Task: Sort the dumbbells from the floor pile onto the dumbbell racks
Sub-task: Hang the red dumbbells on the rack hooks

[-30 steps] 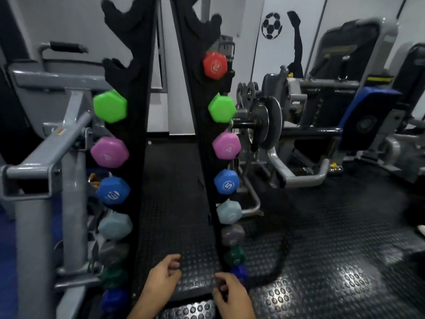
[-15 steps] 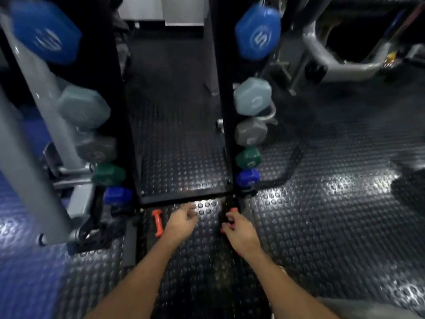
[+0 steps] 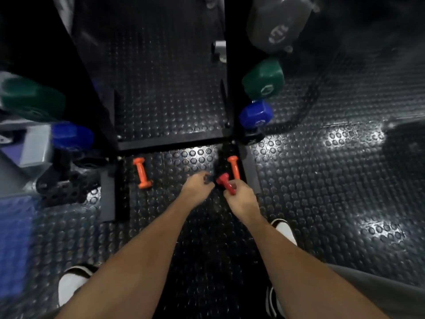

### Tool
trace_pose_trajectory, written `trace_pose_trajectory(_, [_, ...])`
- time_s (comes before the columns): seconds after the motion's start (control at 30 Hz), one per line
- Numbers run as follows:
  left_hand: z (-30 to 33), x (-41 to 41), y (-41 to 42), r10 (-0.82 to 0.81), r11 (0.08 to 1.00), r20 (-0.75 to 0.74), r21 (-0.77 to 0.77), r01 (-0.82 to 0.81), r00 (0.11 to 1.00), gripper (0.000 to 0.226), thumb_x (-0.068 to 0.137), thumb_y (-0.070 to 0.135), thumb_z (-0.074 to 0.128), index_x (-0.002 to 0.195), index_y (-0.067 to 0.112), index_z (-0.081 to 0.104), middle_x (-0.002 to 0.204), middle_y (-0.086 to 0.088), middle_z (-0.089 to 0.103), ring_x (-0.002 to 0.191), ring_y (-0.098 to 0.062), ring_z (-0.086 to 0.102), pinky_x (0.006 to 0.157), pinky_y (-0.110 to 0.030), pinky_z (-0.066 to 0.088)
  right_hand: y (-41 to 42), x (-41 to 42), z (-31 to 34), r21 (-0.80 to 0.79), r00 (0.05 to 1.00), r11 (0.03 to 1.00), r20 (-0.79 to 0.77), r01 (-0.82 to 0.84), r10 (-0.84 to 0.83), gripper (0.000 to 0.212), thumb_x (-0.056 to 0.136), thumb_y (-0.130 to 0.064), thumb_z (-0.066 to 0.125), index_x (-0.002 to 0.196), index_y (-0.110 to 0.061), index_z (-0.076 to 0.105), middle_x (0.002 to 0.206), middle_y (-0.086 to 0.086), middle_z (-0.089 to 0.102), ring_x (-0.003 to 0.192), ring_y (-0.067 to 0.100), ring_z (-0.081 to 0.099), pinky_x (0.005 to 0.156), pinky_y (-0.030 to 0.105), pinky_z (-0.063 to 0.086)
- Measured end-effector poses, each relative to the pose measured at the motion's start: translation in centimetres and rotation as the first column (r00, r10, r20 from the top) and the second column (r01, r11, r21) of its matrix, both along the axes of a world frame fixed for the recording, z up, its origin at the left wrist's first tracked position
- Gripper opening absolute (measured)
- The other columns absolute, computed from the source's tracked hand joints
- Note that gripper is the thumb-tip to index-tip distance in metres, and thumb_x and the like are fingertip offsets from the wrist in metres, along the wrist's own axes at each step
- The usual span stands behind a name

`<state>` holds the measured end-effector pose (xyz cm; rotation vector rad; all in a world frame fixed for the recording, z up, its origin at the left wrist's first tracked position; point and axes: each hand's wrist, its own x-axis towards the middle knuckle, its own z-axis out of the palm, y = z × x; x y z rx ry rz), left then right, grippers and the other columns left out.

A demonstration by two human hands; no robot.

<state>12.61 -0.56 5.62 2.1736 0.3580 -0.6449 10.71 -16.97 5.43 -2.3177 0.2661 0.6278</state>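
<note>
A: Where are the loose dumbbells?
B: On the studded rubber floor [image 3: 322,192], just below the middle of the frame. The red dumbbell [image 3: 226,184] is in the right hand [image 3: 240,199]; its fingers are curled round the handle, with one head poking out toward the rack base. An orange dumbbell [image 3: 234,168] lies right behind it, next to the right rack [image 3: 228,88] foot.

A: And the left hand?
B: The left hand [image 3: 196,187] hovers just beside the red one, fingers loosely curled, holding nothing. A second orange dumbbell [image 3: 141,172] lies to its left, well apart.

A: What sits on the racks?
B: On the right rack, from the bottom up: a blue dumbbell [image 3: 256,113], a green dumbbell [image 3: 264,80], a grey dumbbell [image 3: 279,23]. The left rack [image 3: 92,77] is blurred, showing green and blue heads at the left edge.
</note>
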Motion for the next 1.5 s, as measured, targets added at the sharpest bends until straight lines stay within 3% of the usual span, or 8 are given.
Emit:
trace_pose_trajectory(0.37, [-9.4, 3.9, -4.3, -0.140, 0.989, -0.008, 0.038, 0.140, 0.990, 0.069, 0.096, 0.023, 0.066, 0.157, 0.014, 0.036, 0.155, -0.015, 0.045, 0.143, -0.031, 0.043, 0.119, -0.041, 0.035, -2.8, 0.7, -9.1, -0.170, 0.921, 0.908, -0.009, 0.383, -0.390, 0.049, 0.088, -0.026, 0.073, 0.132, -0.011, 0.058, 0.129, 0.012, 0.051, 0.108, 0.036, 0.064, 0.099, 0.047, 0.052])
trace_pose_trajectory(0.53, [-12.2, 4.8, -5.8, -0.189, 0.977, -0.007, 0.104, 0.189, 0.982, 0.043, 0.095, 0.021, 0.067, 0.137, 0.016, 0.059, 0.131, -0.016, 0.057, 0.123, -0.034, 0.058, 0.105, -0.044, 0.047, -3.5, 0.2, -11.7, -0.155, 0.801, 0.811, -0.134, 0.565, -0.584, 0.050, 0.074, -0.038, 0.081, 0.106, -0.019, 0.048, 0.105, 0.008, 0.067, 0.091, 0.030, 0.069, 0.086, 0.048, 0.059])
trace_pose_trajectory(0.67, [-12.8, 4.9, -6.1, -0.134, 0.979, 0.037, 0.160, 0.127, 0.990, 0.022, 0.094, 0.020, 0.069, 0.115, 0.014, 0.068, 0.116, -0.010, 0.059, 0.105, -0.028, 0.064, 0.090, -0.040, 0.053, -3.4, 0.3, -12.7, -0.082, 0.642, 0.699, -0.333, 0.710, -0.691, 0.032, 0.079, -0.025, 0.082, 0.099, -0.003, 0.071, 0.087, 0.011, 0.075, 0.080, 0.028, 0.076, 0.078, 0.043, 0.065])
trace_pose_trajectory(0.87, [-10.8, 3.3, -2.5, -0.052, 0.997, -0.043, 0.047, 0.054, 0.998, 0.025, 0.093, 0.023, 0.069, 0.115, 0.014, 0.061, 0.111, -0.006, 0.065, 0.097, -0.022, 0.064, 0.083, -0.036, 0.053, -1.6, -1.9, -11.3, -0.042, 0.746, 0.779, -0.262, 0.625, -0.612, 0.016, 0.079, -0.021, 0.074, 0.088, -0.008, 0.074, 0.076, 0.007, 0.076, 0.069, 0.024, 0.075, 0.067, 0.039, 0.063])
trace_pose_trajectory(0.97, [-8.0, 2.6, 0.9, 0.008, 1.000, -0.045, -0.017, -0.009, 0.999, 0.022, 0.093, 0.025, 0.070, 0.108, 0.020, 0.055, 0.102, -0.004, 0.066, 0.084, -0.018, 0.061, 0.073, -0.030, 0.046, 0.3, -1.4, -8.5, 0.054, 0.828, 0.831, -0.149, 0.553, -0.541, 0.022, 0.080, -0.026, 0.077, 0.097, -0.016, 0.067, 0.085, 0.004, 0.073, 0.079, 0.025, 0.073, 0.080, 0.045, 0.061])
trace_pose_trajectory(1.13, [-1.3, 2.4, 5.5, 0.121, 0.990, 0.026, -0.078, -0.119, 0.992, 0.024, 0.098, 0.026, 0.068, 0.115, 0.019, 0.054, 0.102, -0.001, 0.065, 0.080, -0.011, 0.060, 0.067, -0.026, 0.043, 2.6, 1.9, -0.6, 0.144, 0.938, 0.930, 0.027, 0.337, -0.344, 0.022, 0.088, -0.019, 0.076, 0.105, -0.015, 0.063, 0.082, -0.005, 0.064, 0.072, 0.016, 0.063, 0.068, 0.028, 0.044])
trace_pose_trajectory(1.3, [6.4, 1.0, 9.2, 0.205, 0.952, 0.020, -0.238, -0.195, 0.978, 0.032, 0.094, 0.026, 0.074, 0.120, 0.020, 0.057, 0.100, 0.000, 0.070, 0.084, -0.011, 0.069, 0.083, -0.034, 0.058, 4.5, 3.0, 7.9, 0.194, 0.972, 0.968, 0.144, 0.158, -0.188, 0.017, 0.088, -0.022, 0.077, 0.097, -0.021, 0.063, 0.081, -0.003, 0.070, 0.071, 0.014, 0.067, 0.058, 0.025, 0.047])
trace_pose_trajectory(1.5, [18.6, -2.0, 12.4, 0.254, 0.887, 0.071, -0.415, -0.203, 0.965, 0.044, 0.079, 0.028, 0.088, 0.114, 0.013, 0.066, 0.090, -0.003, 0.076, 0.068, -0.006, 0.071, 0.062, -0.022, 0.054, 5.7, 3.2, 19.0, 0.266, 0.946, 0.964, 0.315, -0.010, -0.077, 0.014, 0.090, -0.018, 0.077, 0.096, -0.025, 0.068, 0.081, -0.003, 0.072, 0.062, -0.004, 0.063, 0.053, 0.010, 0.046])
